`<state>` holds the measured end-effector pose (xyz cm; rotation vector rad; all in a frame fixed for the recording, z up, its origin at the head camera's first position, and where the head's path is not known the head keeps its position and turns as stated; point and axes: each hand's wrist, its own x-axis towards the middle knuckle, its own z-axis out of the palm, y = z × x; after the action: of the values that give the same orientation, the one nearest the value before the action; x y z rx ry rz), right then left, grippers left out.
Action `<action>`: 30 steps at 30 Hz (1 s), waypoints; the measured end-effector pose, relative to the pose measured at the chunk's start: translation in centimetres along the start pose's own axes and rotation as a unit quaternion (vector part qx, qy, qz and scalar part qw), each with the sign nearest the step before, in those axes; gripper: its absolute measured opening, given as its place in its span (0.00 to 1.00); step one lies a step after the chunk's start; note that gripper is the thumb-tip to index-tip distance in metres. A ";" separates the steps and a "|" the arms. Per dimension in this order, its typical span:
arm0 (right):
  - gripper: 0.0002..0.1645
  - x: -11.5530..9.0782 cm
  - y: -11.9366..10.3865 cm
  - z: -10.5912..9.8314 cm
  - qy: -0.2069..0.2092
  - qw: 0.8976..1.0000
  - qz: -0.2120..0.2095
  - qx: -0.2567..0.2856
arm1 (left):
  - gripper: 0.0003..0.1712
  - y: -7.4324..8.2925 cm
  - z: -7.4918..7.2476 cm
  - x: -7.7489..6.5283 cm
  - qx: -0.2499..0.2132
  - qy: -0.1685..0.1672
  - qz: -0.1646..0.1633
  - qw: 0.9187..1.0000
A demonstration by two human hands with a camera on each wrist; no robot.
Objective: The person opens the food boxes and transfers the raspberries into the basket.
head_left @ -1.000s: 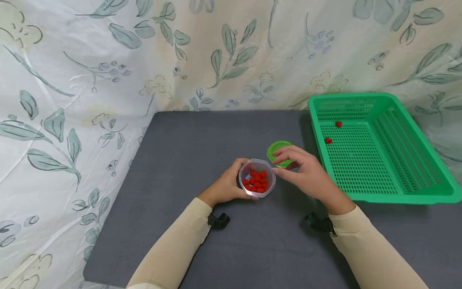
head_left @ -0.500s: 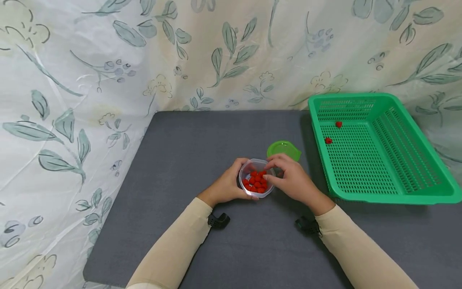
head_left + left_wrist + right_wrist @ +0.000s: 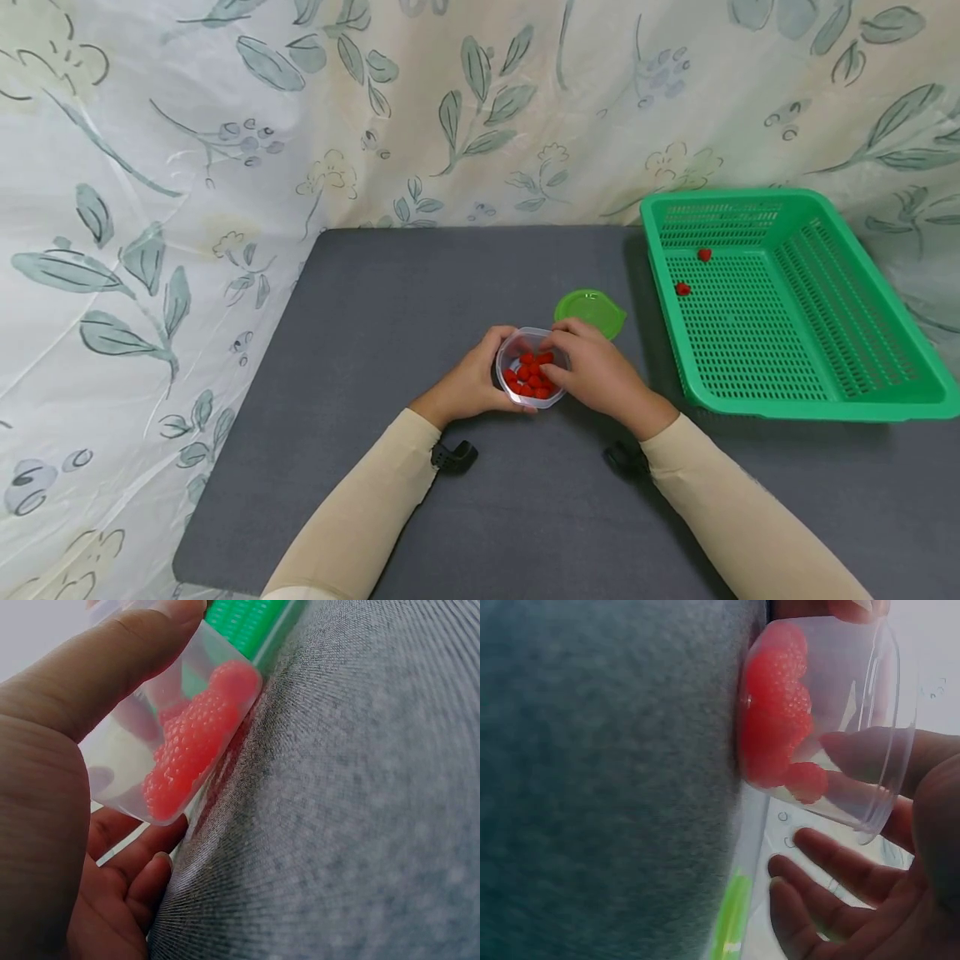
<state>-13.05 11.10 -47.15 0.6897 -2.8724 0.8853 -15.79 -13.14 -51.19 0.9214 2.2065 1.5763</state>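
Observation:
My left hand grips a clear plastic tub by its side, the thumb near its rim. Several red raspberries cover part of its bottom. The thumb and index finger of my right hand reach over the rim into the tub. In the right wrist view, the thumb tip stands apart from the berries, while the index finger is by a single raspberry. The other fingers of that hand are outside the tub. A green lid lies just behind the right hand.
At the right stands a green slotted basket with two raspberries on its floor near the left wall. The dark grey table ends at the back and left against a leaf-patterned cloth.
My right hand has moved left from above the green lid to the tub, and its thumb and index finger have gone down inside. The left hand and tub have stayed in place.

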 end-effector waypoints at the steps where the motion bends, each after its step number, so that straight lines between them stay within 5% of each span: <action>1: 0.14 0.1 -0.1 -0.1 -0.005 1.000 0.004 -0.008 | 0.58 0.0 0.0 0.0 0.001 0.001 0.000 1.000; 9: 0.11 0.5 -0.8 -0.5 -0.033 0.999 0.028 -0.033 | 0.58 0.0 -0.1 0.0 0.004 0.002 -0.002 1.000; 19: 0.09 0.6 -0.8 -0.4 -0.019 0.998 -0.012 -0.051 | 0.58 0.0 -0.1 0.2 0.008 0.002 0.013 1.000; 30: 0.14 0.3 0.0 -0.5 0.020 0.998 -0.021 0.052 | 0.58 0.0 -0.1 0.0 0.003 0.000 0.007 1.000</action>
<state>-13.30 11.25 -46.68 0.7284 -2.7836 1.0354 -15.86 -13.21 -51.11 0.9411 2.2104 1.5782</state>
